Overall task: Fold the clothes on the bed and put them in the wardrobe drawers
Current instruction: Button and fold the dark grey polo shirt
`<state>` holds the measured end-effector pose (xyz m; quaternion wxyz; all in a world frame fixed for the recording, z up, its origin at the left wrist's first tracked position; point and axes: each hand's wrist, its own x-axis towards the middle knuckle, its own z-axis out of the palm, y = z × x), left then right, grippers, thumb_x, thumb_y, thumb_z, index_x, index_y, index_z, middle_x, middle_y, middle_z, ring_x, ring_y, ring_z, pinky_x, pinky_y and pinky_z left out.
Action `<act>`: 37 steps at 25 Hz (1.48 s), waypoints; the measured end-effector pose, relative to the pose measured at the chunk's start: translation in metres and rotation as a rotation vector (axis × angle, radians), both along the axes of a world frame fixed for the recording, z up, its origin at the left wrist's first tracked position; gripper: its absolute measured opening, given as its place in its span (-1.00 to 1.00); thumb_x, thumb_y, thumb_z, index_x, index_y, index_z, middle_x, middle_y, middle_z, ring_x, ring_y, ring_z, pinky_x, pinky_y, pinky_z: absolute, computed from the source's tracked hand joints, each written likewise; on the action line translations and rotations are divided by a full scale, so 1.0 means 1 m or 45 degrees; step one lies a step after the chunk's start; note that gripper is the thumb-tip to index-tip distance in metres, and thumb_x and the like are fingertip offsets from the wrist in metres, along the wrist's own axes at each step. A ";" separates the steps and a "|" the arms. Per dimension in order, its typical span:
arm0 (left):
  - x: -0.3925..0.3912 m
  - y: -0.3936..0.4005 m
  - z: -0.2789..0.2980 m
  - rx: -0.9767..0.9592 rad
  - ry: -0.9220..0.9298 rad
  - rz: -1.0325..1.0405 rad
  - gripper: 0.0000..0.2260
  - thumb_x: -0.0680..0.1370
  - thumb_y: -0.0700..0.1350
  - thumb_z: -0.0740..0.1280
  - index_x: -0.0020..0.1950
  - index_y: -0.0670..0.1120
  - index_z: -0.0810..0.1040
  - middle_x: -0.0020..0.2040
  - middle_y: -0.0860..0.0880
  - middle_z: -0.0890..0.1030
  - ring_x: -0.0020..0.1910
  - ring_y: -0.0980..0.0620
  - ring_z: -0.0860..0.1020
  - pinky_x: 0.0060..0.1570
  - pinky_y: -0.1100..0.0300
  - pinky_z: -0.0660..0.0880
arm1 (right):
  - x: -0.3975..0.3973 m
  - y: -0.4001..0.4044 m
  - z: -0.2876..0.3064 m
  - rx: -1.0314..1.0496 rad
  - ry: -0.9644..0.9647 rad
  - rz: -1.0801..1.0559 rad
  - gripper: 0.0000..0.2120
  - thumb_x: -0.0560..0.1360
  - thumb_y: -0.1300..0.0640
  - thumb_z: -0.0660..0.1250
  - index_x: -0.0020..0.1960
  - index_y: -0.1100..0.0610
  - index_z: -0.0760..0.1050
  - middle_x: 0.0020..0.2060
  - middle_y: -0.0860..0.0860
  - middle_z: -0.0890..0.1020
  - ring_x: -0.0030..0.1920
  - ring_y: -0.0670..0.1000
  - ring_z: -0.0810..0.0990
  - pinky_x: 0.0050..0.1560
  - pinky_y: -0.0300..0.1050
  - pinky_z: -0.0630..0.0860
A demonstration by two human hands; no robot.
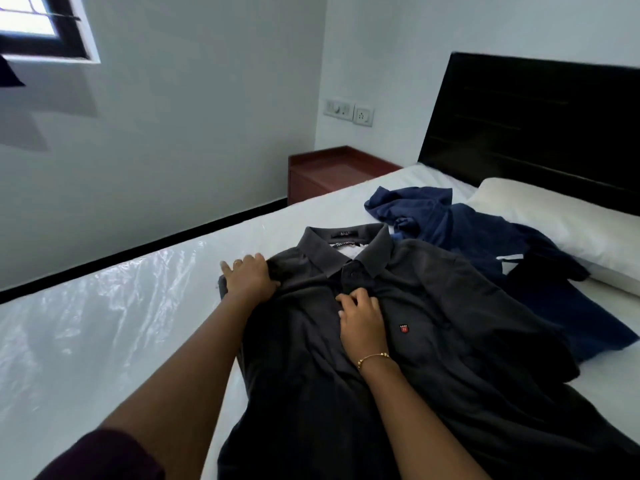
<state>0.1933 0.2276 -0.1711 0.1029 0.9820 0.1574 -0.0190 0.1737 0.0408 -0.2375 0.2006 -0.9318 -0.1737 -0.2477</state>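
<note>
A dark grey polo shirt (pixel 433 341) lies face up on the white bed (pixel 121 323), collar toward the headboard, with a small red logo on its chest. My left hand (pixel 247 278) grips the shirt's left shoulder, fingers curled round the folded fabric edge. On the chest just below the button placket sits my right hand (pixel 360 315), fingers bent against the cloth. Behind the polo lie a crumpled blue garment (pixel 415 209) and a darker navy one (pixel 554 299).
A white pillow (pixel 561 220) rests against the black headboard (pixel 536 126). A reddish bedside cabinet (pixel 329 171) stands in the corner by the wall sockets. The bed's left part is covered in shiny plastic. No wardrobe is in view.
</note>
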 end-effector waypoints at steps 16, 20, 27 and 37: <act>-0.150 -0.077 0.236 -2.101 -0.397 -0.349 -0.71 0.53 -0.38 0.07 -0.16 -0.18 0.56 -0.32 -0.08 0.60 -0.57 0.13 0.50 -0.48 0.32 0.50 | -0.101 -0.001 0.298 1.239 0.679 0.137 -0.87 0.56 0.22 0.24 -0.06 0.21 0.56 -0.01 0.26 0.62 0.00 0.20 0.60 0.12 0.12 0.54; -0.183 -0.085 0.235 -1.211 -1.116 -0.206 -0.91 0.44 -0.22 0.36 -0.09 -0.08 0.57 -0.14 -0.02 0.60 -0.22 0.05 0.56 -0.09 0.13 0.52 | -0.141 -0.020 0.350 0.907 0.468 0.216 -0.82 0.58 0.28 0.18 0.05 0.21 0.55 -0.06 0.14 0.59 -0.02 0.07 0.53 0.15 -0.01 0.47; -0.248 -0.108 0.159 -0.820 -0.602 0.102 -0.08 0.33 0.26 0.44 0.49 -0.17 0.15 0.38 -0.17 0.35 0.38 -0.15 0.31 0.35 0.01 0.31 | -0.232 -0.085 0.428 1.188 0.255 0.296 -0.77 0.60 0.24 0.14 -0.17 0.11 0.48 -0.29 0.05 0.51 -0.26 -0.01 0.47 -0.24 -0.17 0.42; -0.330 -0.241 0.221 -1.730 -1.132 0.240 -0.61 0.58 -0.07 0.11 0.37 -0.20 0.30 0.33 -0.13 0.38 0.33 -0.10 0.33 0.37 -0.01 0.23 | -0.376 -0.209 0.478 1.390 0.079 0.266 -0.83 0.56 0.20 0.23 -0.19 0.10 0.50 -0.36 -0.01 0.56 -0.36 -0.09 0.53 -0.26 -0.20 0.52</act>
